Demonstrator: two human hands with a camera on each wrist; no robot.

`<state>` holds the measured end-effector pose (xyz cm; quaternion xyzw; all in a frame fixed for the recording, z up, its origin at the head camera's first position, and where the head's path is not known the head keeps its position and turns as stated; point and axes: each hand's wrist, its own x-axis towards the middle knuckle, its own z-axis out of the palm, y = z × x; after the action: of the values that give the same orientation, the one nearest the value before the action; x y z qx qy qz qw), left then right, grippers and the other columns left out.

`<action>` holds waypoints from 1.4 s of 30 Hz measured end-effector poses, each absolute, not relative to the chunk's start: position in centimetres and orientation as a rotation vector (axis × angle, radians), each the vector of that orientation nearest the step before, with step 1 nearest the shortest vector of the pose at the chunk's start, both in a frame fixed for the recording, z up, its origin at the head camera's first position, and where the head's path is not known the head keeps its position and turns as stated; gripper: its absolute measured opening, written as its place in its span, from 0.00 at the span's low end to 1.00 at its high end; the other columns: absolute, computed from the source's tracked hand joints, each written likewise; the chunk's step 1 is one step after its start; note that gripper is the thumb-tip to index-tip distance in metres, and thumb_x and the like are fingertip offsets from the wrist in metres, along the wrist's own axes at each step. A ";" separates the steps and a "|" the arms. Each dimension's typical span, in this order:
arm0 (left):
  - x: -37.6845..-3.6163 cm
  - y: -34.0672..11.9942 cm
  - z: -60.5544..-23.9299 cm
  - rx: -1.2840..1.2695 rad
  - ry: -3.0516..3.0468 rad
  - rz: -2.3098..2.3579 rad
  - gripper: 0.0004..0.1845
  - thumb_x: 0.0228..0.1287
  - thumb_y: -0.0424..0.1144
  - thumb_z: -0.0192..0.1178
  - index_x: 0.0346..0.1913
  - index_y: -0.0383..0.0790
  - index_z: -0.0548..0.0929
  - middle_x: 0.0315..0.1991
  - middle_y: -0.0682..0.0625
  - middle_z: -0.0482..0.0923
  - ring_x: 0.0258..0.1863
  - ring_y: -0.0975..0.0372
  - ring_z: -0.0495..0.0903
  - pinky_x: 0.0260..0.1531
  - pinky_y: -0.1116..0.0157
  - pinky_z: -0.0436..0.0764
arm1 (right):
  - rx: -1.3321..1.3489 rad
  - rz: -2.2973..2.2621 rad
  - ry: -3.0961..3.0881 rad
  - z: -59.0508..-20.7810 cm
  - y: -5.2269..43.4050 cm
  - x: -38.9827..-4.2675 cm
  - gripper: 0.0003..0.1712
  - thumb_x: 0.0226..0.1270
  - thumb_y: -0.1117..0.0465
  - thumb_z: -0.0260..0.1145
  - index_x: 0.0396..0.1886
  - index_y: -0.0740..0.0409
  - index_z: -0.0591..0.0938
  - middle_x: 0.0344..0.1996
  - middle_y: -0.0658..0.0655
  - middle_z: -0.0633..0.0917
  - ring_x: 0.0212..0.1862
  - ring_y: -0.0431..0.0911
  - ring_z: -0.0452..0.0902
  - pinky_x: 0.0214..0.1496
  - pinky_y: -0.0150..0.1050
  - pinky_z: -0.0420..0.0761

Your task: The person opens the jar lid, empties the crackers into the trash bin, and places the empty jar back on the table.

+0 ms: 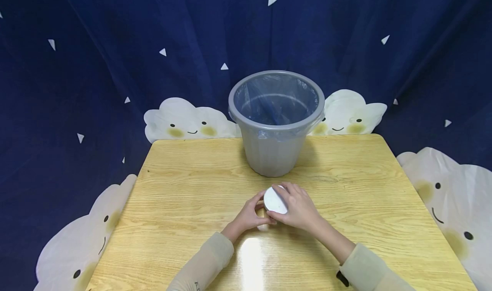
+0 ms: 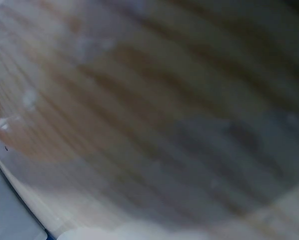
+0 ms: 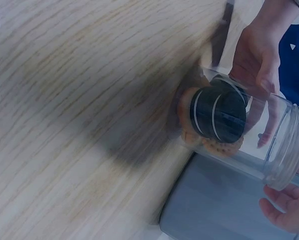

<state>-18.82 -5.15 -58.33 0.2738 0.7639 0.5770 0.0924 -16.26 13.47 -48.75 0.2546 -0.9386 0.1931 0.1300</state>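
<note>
A clear jar [image 3: 262,145] stands over the table in front of the bin, holding dark sandwich cookies [image 3: 224,115] and tan biscuits [image 3: 222,148]. Its round white lid [image 1: 274,201] faces up in the head view and hides most of the jar. My left hand [image 1: 247,216] curls round the jar's side; in the right wrist view this hand [image 3: 257,55] shows behind the glass. The right hand [image 1: 300,207] grips the lid from the right, thumb near me and fingers at the far edge. The left wrist view is mostly blurred wood grain.
Just beyond the hands, a grey bin [image 1: 270,152] lined with a clear bag stands at the back of the wooden table [image 1: 184,188]. A dark blue curtain [image 1: 192,26] with white triangles and smiling clouds hangs behind and around the table.
</note>
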 end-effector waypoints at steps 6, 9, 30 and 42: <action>-18.8 -5.1 -58.2 0.805 2.268 1.711 0.48 0.41 0.34 0.74 0.67 0.51 0.59 0.62 0.51 0.65 0.60 0.57 0.66 0.56 0.66 0.72 | 0.783 0.536 -2.742 -48.3 13.6 -16.4 0.44 0.43 0.36 0.69 0.58 0.55 0.75 0.51 0.62 0.76 0.52 0.56 0.72 0.48 0.53 0.76; -18.4 -5.2 -56.9 0.827 2.266 1.700 0.47 0.42 0.32 0.73 0.67 0.47 0.59 0.62 0.47 0.65 0.60 0.55 0.66 0.55 0.65 0.73 | 0.806 0.524 -2.744 -48.0 13.7 -16.4 0.43 0.43 0.36 0.69 0.57 0.55 0.75 0.51 0.63 0.76 0.52 0.56 0.72 0.47 0.52 0.76; -19.0 -5.1 -58.5 0.852 2.186 1.783 0.48 0.42 0.35 0.73 0.67 0.55 0.58 0.63 0.53 0.63 0.61 0.58 0.64 0.56 0.66 0.72 | 0.938 0.544 -2.865 -46.9 14.1 -17.1 0.44 0.42 0.38 0.71 0.60 0.52 0.73 0.57 0.60 0.73 0.57 0.57 0.69 0.55 0.59 0.71; -19.0 -5.0 -58.6 0.847 2.197 1.767 0.49 0.42 0.36 0.73 0.68 0.55 0.57 0.63 0.53 0.63 0.61 0.58 0.65 0.56 0.66 0.71 | 1.035 0.540 -2.885 -46.3 14.5 -17.5 0.43 0.41 0.40 0.71 0.60 0.52 0.73 0.58 0.61 0.73 0.58 0.56 0.69 0.56 0.57 0.70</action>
<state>-18.98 -5.05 -58.59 0.2864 0.7428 0.5971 0.0986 -17.46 14.54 -46.26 0.3326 -0.9269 0.1735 0.0149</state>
